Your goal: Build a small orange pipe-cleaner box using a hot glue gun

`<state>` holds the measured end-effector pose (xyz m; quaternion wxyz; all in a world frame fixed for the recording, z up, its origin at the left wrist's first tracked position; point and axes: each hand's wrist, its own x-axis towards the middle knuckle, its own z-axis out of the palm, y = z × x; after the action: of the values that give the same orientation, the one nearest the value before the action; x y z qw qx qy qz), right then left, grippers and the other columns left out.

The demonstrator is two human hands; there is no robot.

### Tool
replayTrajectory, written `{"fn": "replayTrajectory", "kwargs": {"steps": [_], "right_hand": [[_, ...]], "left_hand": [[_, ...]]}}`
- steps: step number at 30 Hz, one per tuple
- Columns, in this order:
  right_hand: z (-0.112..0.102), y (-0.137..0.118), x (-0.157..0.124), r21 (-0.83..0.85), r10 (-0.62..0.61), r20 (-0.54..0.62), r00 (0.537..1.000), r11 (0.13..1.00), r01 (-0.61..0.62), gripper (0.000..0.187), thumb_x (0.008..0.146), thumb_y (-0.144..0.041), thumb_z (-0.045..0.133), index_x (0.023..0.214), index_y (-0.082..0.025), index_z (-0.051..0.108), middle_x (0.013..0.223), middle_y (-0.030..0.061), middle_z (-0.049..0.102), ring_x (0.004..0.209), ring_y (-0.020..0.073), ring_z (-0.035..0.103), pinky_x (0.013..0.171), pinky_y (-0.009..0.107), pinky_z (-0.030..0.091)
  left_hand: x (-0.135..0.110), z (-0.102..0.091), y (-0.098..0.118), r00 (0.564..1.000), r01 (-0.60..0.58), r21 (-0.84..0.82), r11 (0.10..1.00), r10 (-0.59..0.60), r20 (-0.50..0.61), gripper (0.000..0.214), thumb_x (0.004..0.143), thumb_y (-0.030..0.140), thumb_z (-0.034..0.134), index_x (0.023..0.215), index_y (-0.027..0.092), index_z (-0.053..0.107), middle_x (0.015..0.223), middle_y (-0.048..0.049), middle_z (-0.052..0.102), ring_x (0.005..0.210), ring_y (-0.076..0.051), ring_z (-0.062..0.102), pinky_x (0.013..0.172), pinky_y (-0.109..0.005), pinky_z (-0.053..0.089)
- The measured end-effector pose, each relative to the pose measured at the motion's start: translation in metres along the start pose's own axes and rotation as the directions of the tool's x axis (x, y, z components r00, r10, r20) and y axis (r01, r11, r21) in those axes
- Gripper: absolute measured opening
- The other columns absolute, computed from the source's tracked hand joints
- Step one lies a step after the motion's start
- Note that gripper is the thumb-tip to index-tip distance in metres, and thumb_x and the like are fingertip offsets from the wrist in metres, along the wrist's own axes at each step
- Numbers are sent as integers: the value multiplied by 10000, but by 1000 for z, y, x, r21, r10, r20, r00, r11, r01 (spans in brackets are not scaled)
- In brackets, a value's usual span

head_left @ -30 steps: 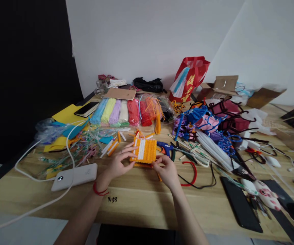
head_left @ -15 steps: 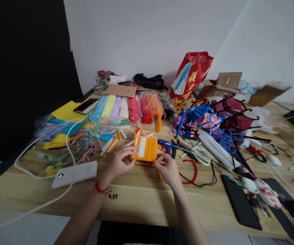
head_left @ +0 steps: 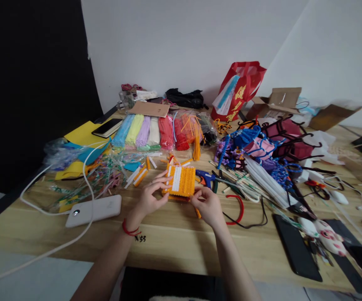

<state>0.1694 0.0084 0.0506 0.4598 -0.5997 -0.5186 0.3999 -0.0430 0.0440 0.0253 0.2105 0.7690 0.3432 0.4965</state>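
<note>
In front of me is a small orange box [head_left: 185,184] made of pipe cleaners, with a white stripe down its top. My left hand [head_left: 151,196] grips its left side between thumb and fingers. The fingertips of my right hand [head_left: 207,205] pinch its lower right corner; what exactly lies between them is partly hidden. A short orange stick [head_left: 198,213] lies just below the box by my right hand. Behind the right hand rests a blue glue gun [head_left: 205,177]. Orange and white cut pieces [head_left: 140,176] lie to the left of the box.
Bundles of coloured pipe cleaners [head_left: 149,131] lie at the back. At left are a white power bank [head_left: 94,210] with its cable and a plastic scrap heap [head_left: 102,171]. Blue and maroon pieces [head_left: 262,142], a red bag [head_left: 240,90] and a black phone [head_left: 295,246] are to the right.
The camera view has shifted slightly. Both hands stay on the orange box, which is tilted a little differently, showing more of the gap under its near edge.
</note>
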Motion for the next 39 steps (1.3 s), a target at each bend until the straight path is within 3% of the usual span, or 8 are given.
{"fn": "replayTrajectory", "kwargs": {"steps": [17, 28, 39], "right_hand": [[0, -4, 0, 4, 10, -5, 1000, 1000, -10, 174, 630, -299, 634, 515, -199, 550, 908, 91, 708, 898, 233, 663, 712, 306, 557], [2, 0, 0, -3, 5, -5, 1000, 1000, -5, 185, 636, -282, 640, 521, -195, 525, 912, 88, 700, 811, 203, 665, 707, 301, 568], [2, 0, 0, -9, -7, -21, 1000, 1000, 7, 189, 638, -313, 643, 531, -201, 535, 878, 86, 702, 862, 224, 668, 700, 303, 569]], "left_hand": [[-5, 8, 1, 996, 53, -64, 997, -57, -63, 105, 792, 119, 596, 857, 201, 606, 1160, -104, 669, 1313, -277, 469, 1044, -523, 434], [-10, 8, 0, 999, 53, -54, 997, -53, -6, 191, 800, 116, 593, 966, 208, 576, 1262, -120, 605, 1376, -285, 378, 1076, -525, 395], [-9, 15, -2, 989, 134, -73, 988, -138, -57, 41, 854, 206, 586, 888, 209, 563, 1193, -110, 621, 1337, -267, 431, 1057, -495, 421]]}}
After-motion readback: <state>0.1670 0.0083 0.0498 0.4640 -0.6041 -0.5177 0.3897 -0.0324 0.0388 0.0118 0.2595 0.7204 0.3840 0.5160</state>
